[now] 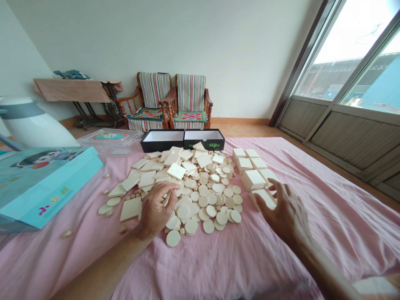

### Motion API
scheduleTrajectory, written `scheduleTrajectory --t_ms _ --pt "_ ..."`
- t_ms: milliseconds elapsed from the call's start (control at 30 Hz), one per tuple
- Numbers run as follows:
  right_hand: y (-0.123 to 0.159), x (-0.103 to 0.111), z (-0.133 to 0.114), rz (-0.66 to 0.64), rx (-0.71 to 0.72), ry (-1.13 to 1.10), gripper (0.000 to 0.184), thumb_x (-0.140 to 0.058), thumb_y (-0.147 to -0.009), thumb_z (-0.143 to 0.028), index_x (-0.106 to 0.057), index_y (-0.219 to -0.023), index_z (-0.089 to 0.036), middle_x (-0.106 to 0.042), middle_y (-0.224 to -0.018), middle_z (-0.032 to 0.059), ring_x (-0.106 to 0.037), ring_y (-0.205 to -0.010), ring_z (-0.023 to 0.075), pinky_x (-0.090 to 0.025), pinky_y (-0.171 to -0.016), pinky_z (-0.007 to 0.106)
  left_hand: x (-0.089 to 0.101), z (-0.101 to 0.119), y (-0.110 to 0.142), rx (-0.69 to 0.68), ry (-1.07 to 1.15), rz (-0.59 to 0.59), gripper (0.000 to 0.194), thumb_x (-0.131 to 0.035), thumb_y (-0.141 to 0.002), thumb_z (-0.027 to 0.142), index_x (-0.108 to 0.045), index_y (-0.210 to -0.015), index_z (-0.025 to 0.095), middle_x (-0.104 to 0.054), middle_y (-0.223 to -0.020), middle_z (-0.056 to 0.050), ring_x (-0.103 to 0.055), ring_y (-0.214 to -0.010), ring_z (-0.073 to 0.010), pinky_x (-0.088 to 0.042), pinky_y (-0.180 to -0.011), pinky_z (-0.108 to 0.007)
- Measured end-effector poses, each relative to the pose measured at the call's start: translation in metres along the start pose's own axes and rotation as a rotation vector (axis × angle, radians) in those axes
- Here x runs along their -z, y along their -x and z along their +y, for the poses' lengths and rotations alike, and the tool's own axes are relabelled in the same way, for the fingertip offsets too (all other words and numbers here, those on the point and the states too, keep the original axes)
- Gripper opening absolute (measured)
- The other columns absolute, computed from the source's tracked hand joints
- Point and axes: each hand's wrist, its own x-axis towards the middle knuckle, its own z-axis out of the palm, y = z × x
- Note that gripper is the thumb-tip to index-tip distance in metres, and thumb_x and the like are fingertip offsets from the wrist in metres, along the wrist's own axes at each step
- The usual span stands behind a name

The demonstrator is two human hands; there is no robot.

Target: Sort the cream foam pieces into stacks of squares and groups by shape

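Note:
My left hand [158,206] is over the left part of a pile of pale wooden pieces, its fingers bent and the thumb apart from them; nothing shows between them. Near its fingertips are a tilted square tile [176,171] and many round discs [203,201]. To the right, my right hand [286,208] spans a square wooden tile [265,197], thumb at its left side and fingers at its far right. This tile lies at the near end of two rows of stacked square tiles [253,178]. Small wooden beads are scattered among the loose pieces.
Behind the pile stands a black two-part box [162,143] with white insides. A clear plastic lid [109,139], a turquoise box [62,183] and a white jug [34,123] are at the left. Pink cloth [212,266] covers the table. Two chairs [191,98] stand against the wall.

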Motion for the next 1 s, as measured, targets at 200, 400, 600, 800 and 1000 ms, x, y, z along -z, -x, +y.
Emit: scheduleTrajectory --t_ms 200,400,600,800,1000 --pt "-0.025 -0.016 -0.068 -0.208 0.256 -0.318 0.029 -0.054 -0.086 -0.032 -0.055 -0.112 -0.020 -0.060 -0.100 0.0082 -0.059 -0.086 0.0217 -0.047 -0.072 0.034 0.004 -0.001 -0.002 0.010 0.004 0.026 0.015 -0.053 -0.085 0.012 -0.066 -0.090 0.018 -0.069 -0.091 -0.004 -0.063 -0.092 -0.0174 -0.049 -0.087 -0.032" --pt "-0.045 -0.061 -0.146 -0.390 0.519 -0.363 0.036 -0.058 -0.081 -0.024 -0.053 -0.116 -0.017 -0.061 -0.104 0.0106 -0.056 -0.096 0.0235 -0.045 -0.082 0.036 0.009 -0.006 -0.005 0.087 0.001 0.071 0.015 -0.052 -0.087 0.017 -0.066 -0.089 0.018 -0.069 -0.091 -0.005 -0.064 -0.090 -0.0181 -0.051 -0.084 -0.032" --pt "-0.053 -0.099 -0.180 -0.355 0.471 -0.317 0.043 -0.057 -0.081 -0.032 -0.049 -0.120 -0.018 -0.060 -0.110 0.0130 -0.048 -0.110 0.0291 -0.039 -0.090 0.044 0.010 -0.001 -0.006 0.090 0.012 0.053 0.016 -0.051 -0.086 0.017 -0.067 -0.087 0.019 -0.070 -0.090 -0.005 -0.064 -0.091 -0.0189 -0.052 -0.084 -0.033" --pt "-0.052 -0.096 -0.178 -0.289 0.409 -0.358 0.032 -0.057 -0.079 -0.033 -0.054 -0.108 -0.018 -0.058 -0.102 0.0121 -0.050 -0.099 0.0276 -0.041 -0.087 0.042 0.010 -0.001 -0.005 0.088 0.008 0.063 0.015 -0.052 -0.085 0.016 -0.067 -0.086 0.019 -0.070 -0.089 -0.005 -0.064 -0.090 -0.0186 -0.052 -0.084 -0.033" --pt "-0.044 -0.044 -0.123 -0.156 0.328 -0.456 0.034 -0.057 -0.076 -0.031 -0.055 -0.107 -0.017 -0.057 -0.099 0.0105 -0.053 -0.093 0.0253 -0.045 -0.080 0.038 0.007 -0.004 -0.004 0.092 -0.014 0.051 0.016 -0.052 -0.085 0.017 -0.067 -0.087 0.018 -0.070 -0.089 -0.005 -0.065 -0.090 -0.0185 -0.051 -0.084 -0.033"
